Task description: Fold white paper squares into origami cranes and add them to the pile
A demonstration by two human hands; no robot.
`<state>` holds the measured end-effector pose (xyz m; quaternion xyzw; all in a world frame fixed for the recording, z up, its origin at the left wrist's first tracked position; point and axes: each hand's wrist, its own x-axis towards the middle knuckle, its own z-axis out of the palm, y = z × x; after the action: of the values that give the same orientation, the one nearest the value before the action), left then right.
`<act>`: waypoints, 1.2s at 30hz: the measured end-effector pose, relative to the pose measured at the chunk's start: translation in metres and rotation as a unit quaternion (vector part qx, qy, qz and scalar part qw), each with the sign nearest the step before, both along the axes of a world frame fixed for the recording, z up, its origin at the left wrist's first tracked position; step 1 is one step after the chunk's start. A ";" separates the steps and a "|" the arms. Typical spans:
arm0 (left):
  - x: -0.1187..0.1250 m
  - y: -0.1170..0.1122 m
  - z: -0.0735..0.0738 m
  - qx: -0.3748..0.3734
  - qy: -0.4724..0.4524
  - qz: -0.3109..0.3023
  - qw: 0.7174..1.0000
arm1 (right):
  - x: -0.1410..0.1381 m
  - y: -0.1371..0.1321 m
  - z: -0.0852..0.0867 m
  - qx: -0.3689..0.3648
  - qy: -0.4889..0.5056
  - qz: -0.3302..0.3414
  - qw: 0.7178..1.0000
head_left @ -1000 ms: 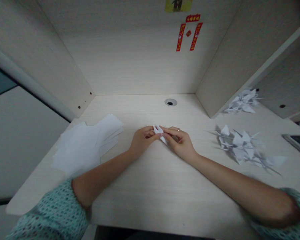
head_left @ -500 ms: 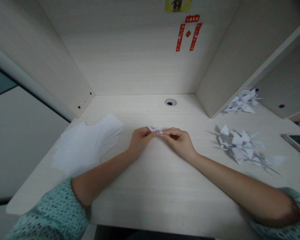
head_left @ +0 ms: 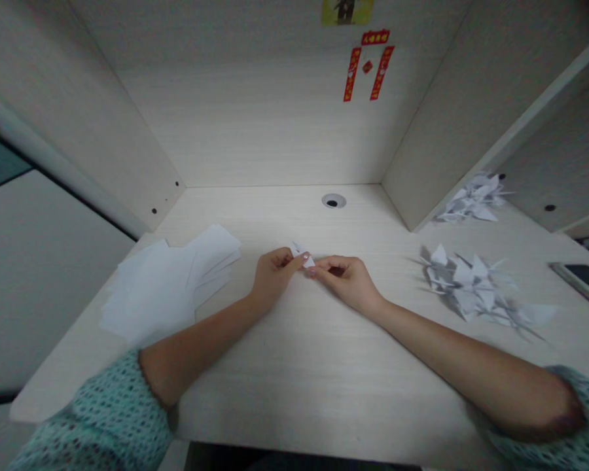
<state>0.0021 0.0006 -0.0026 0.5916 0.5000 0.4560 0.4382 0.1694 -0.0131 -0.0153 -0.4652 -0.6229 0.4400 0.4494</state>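
Observation:
A small folded piece of white paper [head_left: 308, 260] is pinched between my two hands above the middle of the desk. My left hand [head_left: 276, 271] grips its left side, thumb on top and fingers curled beneath. My right hand [head_left: 346, 277] pinches its lower right corner between thumb and forefinger. Fingers cover much of the paper, so its full folded shape is hidden. To the left lies a spread stack of white paper sheets [head_left: 161, 281]. On the right sits a pile of folded white paper cranes [head_left: 471, 281].
Another heap of paper cranes [head_left: 476, 196] lies behind the upright partition [head_left: 436, 150]. A phone [head_left: 582, 281] rests at the right edge. A round cable hole [head_left: 334, 201] is set into the desk [head_left: 275, 392] near the back panel, which bears red stickers [head_left: 368, 65].
My right hand has shifted slightly down, and its fingertips now sit lower on the folded paper. More of the paper's white surface shows between my hands. My left hand stays nearly in place.

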 end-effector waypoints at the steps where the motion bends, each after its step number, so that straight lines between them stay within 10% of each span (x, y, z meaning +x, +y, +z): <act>1: 0.000 0.000 0.000 -0.001 0.003 -0.001 1.000 | 0.000 0.000 -0.001 -0.002 0.001 0.003 1.000; 26: -0.001 0.004 0.006 -0.024 -0.081 -0.008 0.996 | 0.003 -0.001 0.007 0.020 -0.006 0.021 1.000; 36: -0.001 0.003 0.003 -0.029 -0.047 -0.046 0.997 | 0.004 -0.007 0.013 0.152 -0.019 0.057 0.987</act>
<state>0.0011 0.0031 0.0002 0.5790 0.4640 0.4477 0.4990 0.1729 -0.0205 -0.0021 -0.3638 -0.7163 0.3564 0.4771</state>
